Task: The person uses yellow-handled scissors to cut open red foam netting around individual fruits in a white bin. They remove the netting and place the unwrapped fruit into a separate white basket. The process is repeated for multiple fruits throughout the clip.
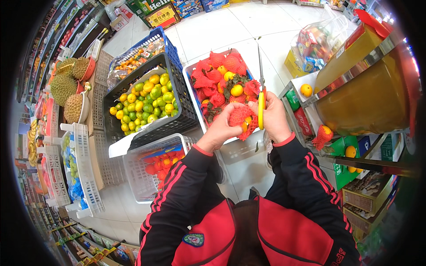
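Observation:
An orange in a red foam net sleeve [244, 120] is in my left hand [222, 128], pinched between thumb and fingers, with some orange peel showing through the mesh. My right hand [275, 117] holds yellow-handled scissors [261, 111], their long blades pointing away from me. The right thumb is close to the sleeve; whether it touches is unclear. Below both hands stands a white plastic crate [194, 108] filled with oranges in red sleeves. A few bare oranges [236, 90] and dark, wilted leaves [233, 83] lie among them.
At left are a black crate [153, 134] of green-yellow citrus, a blue crate [171, 46] of bagged small oranges, and a white basket [133, 176] of red-netted fruit. Durians [63, 88] sit beyond. On the right, a metal-edged rack [372, 163] holds loose oranges [350, 151] and boxes.

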A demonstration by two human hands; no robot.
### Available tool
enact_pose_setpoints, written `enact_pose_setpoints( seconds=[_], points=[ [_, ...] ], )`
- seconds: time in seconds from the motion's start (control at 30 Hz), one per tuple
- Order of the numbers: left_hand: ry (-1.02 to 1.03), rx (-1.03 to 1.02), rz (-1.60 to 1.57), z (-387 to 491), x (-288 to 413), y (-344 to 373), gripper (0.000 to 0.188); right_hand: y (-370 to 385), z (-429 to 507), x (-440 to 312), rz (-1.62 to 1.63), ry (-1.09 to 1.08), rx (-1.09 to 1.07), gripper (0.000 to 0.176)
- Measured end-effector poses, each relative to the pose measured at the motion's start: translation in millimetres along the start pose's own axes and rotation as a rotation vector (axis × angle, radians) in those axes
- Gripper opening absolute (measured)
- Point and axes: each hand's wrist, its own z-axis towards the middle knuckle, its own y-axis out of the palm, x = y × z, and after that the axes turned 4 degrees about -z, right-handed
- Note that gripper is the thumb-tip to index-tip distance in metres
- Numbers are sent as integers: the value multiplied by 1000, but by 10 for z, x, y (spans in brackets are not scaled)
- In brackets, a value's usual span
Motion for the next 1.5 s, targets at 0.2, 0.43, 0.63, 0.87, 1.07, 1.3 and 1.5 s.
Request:
enact_pose_setpoints(
  seconds=[0.2,0.43,0.63,0.87,1.07,1.3,1.5],
  points=[
    [24,-40,-388,31,5,-93,46,-80,12,-118,67,132,34,26],
    [-96,5,-755,27,34,-97,51,-147,41,-36,50,217,0,21],
    [-106,-127,-917,31,-88,-244,57,17,-15,-7,185,201,-6,20],
    [-69,-196,-951,-34,31,-165,54,88,-15,74,165,272,-71,17],
    [208,25,-703,21,60,-162,43,-73,2,-49,26,75,-21,22],
    [245,42,-559,33,-11,-229,39,74,-19,-136,-10,-7,-96,32],
    [146,83,-556,43,-14,-225,38,66,11,59,-120,-62,-35,25]
  ],
)
